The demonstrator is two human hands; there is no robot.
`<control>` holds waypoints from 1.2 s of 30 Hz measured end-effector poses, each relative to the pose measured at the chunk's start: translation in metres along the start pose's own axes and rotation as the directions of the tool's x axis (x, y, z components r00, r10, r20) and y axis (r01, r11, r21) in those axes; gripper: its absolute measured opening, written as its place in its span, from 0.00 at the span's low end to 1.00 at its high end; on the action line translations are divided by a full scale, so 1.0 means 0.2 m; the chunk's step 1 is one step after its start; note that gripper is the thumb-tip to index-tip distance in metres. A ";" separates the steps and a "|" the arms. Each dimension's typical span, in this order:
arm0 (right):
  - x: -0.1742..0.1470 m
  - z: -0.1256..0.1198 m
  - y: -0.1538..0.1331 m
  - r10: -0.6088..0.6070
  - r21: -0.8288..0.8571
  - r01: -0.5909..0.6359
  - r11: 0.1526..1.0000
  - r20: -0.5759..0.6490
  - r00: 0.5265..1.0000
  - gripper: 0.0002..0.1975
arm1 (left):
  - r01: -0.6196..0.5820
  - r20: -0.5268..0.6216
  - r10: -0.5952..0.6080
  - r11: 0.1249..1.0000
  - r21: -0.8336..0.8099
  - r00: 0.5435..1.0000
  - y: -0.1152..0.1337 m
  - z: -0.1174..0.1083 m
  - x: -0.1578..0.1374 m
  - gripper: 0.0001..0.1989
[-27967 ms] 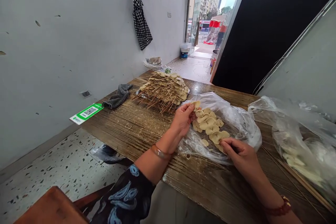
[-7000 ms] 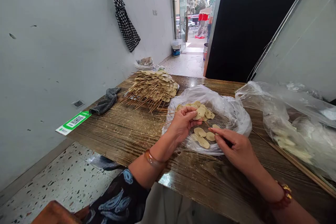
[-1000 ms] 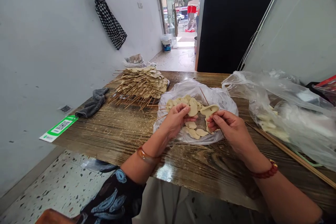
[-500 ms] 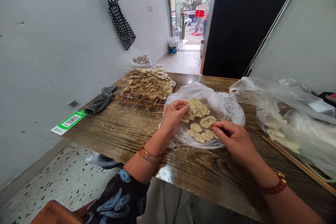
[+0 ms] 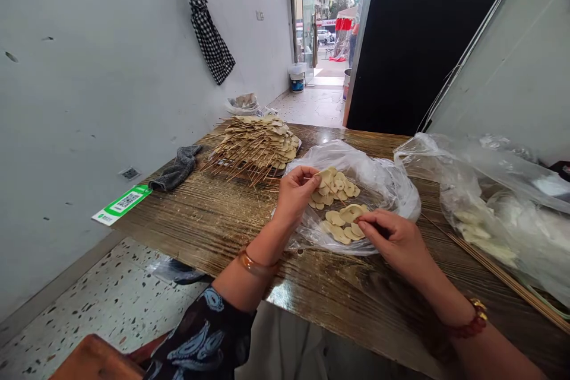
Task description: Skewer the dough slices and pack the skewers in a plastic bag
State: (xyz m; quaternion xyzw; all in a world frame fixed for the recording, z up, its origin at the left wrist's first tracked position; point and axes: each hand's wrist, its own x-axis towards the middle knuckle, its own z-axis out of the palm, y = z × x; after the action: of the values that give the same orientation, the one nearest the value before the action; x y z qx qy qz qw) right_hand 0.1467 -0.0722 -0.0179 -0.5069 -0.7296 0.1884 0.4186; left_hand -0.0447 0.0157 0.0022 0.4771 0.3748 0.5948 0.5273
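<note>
Head view: left hand (image 5: 294, 196) had its grip pinched, thumb on forefinger, at the edge of a pale slice (image 5: 326, 177), over the upper cluster of slices (image 5: 341, 187). Right hand (image 5: 398, 244) had its grip closed on a curled slice (image 5: 350, 212), thumb and forefinger at its near edge, above the lower group of slices (image 5: 336, 231). Both groups sat on the spread clear bag (image 5: 396, 184), mid-surface (image 5: 214, 211). Couldn't tell if either hand held a stick too. Pile of loaded skewers (image 5: 262, 141) was just beyond the bag, to its left, sticks mostly toward the wearer. Grey cloth (image 5: 177, 171) farther left; bare sticks (image 5: 499, 270) right of the right hand, beside a second bag (image 5: 521, 219).
</note>
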 end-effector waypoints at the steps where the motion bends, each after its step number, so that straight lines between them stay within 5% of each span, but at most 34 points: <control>1: 0.00 0.00 0.00 0.000 -0.007 0.000 1.000 -0.001 1.000 0.09 | -0.002 0.002 0.002 1.000 0.004 1.000 0.00 0.00 0.00 0.10; 13: 0.00 0.01 0.02 0.019 -0.033 -0.019 0.999 -0.021 1.000 0.10 | -0.007 0.073 0.000 0.995 0.104 0.997 -0.02 0.02 -0.03 0.11; 26: 0.00 0.00 0.00 0.005 -0.021 -0.006 1.000 -0.020 1.000 0.10 | 0.201 0.057 -0.195 0.970 -0.136 0.979 -0.02 0.01 -0.01 0.15; 36: 0.00 0.00 0.00 -0.008 -0.002 0.008 1.000 -0.017 1.000 0.10 | 0.233 0.077 -0.223 0.959 -0.161 0.972 -0.01 0.02 -0.02 0.15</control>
State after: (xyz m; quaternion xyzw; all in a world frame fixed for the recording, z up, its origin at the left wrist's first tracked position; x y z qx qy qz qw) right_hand 0.1466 -0.0712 -0.0182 -0.5061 -0.7282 0.1819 0.4249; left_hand -0.0406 0.0117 -0.0002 0.4013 0.3602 0.5455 0.6416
